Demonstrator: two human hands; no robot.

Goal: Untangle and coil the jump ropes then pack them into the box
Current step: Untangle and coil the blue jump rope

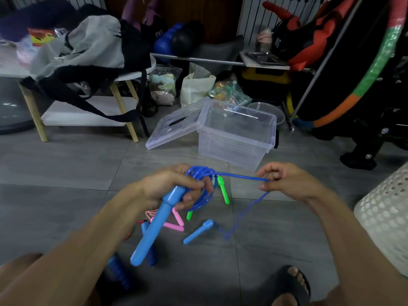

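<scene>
Your left hand (167, 191) fingers clamp the blue handle (152, 228) and coiled rope (199, 186); your right hand (284, 184) fingers pinch the free strand just beyond. Keep it taut, lay each loop evenly; the box (236, 138) sits open ahead.

Left hand (170, 188) holds a handle (152, 228) and a coil of rope (201, 186) above the floor (66, 173); a strand runs right to the right hand (284, 182), then drops to a second handle (197, 231) on the floor between the arms. More handles (223, 189) lie under the coil. Behind the hands sits the box (236, 138), its lid (176, 127) leaning on its left side. Far left, a table (123, 78) carries a bag (88, 45). A foot (291, 286) sits near right.
</scene>
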